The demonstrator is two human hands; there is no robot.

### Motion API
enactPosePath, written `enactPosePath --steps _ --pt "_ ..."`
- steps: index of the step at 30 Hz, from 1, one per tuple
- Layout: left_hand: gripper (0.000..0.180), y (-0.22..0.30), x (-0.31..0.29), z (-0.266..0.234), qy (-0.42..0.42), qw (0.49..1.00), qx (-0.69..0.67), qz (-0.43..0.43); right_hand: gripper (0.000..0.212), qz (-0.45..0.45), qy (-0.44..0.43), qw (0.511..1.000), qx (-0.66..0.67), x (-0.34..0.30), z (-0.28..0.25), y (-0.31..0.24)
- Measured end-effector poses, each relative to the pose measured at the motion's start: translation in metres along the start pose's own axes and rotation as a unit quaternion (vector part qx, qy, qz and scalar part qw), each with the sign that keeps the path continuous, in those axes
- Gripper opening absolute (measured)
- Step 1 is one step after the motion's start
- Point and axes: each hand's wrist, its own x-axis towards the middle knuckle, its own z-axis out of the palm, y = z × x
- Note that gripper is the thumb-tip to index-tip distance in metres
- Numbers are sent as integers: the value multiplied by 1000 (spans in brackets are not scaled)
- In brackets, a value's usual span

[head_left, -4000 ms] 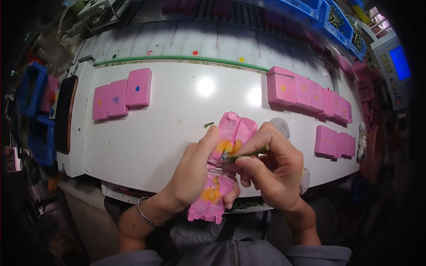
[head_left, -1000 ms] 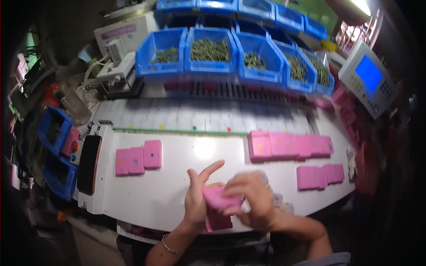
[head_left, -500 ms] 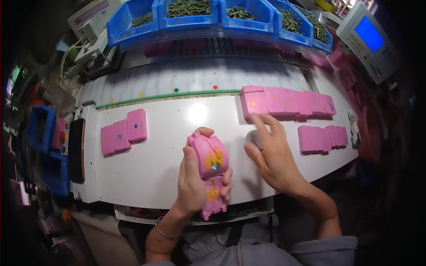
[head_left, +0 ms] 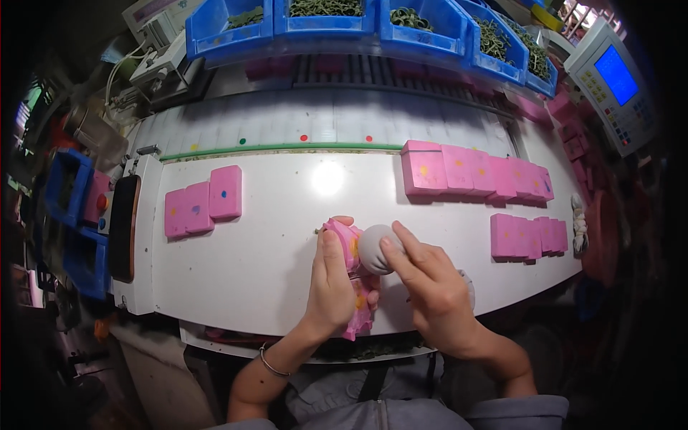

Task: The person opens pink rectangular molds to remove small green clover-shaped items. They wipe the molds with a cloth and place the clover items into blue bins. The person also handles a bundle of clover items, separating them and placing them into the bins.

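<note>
My left hand (head_left: 331, 287) is wrapped round a pink rubber mould (head_left: 346, 240) with yellow stains. The mould is bent back, and its lower part shows below the fingers. A tiny greenish bit (head_left: 319, 230) sticks out at its upper left edge. In my right hand (head_left: 438, 290) is a grey round pouch (head_left: 378, 249), gripped by thumb and fingers and touching or very close to the mould's right side. A whitish thing (head_left: 467, 283) sits on the table behind my right hand, mostly hidden.
Pink blocks stand in two rows (head_left: 473, 175) (head_left: 527, 236) at right; another group (head_left: 197, 208) is at left on the white table (head_left: 265, 279). Blue bins (head_left: 326, 25) of small green pieces line the back. A dark phone-like slab (head_left: 125, 229) lies left; a blue-screened control panel (head_left: 615, 75) stands right.
My right hand has taken hold of the grey pouch and brought it left to the mould. My left hand has turned the mould, so its face points more to the right.
</note>
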Motion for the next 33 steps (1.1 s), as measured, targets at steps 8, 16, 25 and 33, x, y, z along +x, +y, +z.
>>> enactPosePath --steps 8,16,25,33 --pt "40 -2 1 -1 6 999 35 34 64 -17 40 999 6 -5 9 -2" --pt "39 -3 1 0 31 993 88 70 61 -13 11 1000 6 -5 6 -8" --pt "43 -2 0 -3 24 997 66 18 66 -16 17 1000 2 -3 9 -7" --pt "40 -9 5 -6 23 987 91 134 65 -13 9 999 34 -2 6 -7"
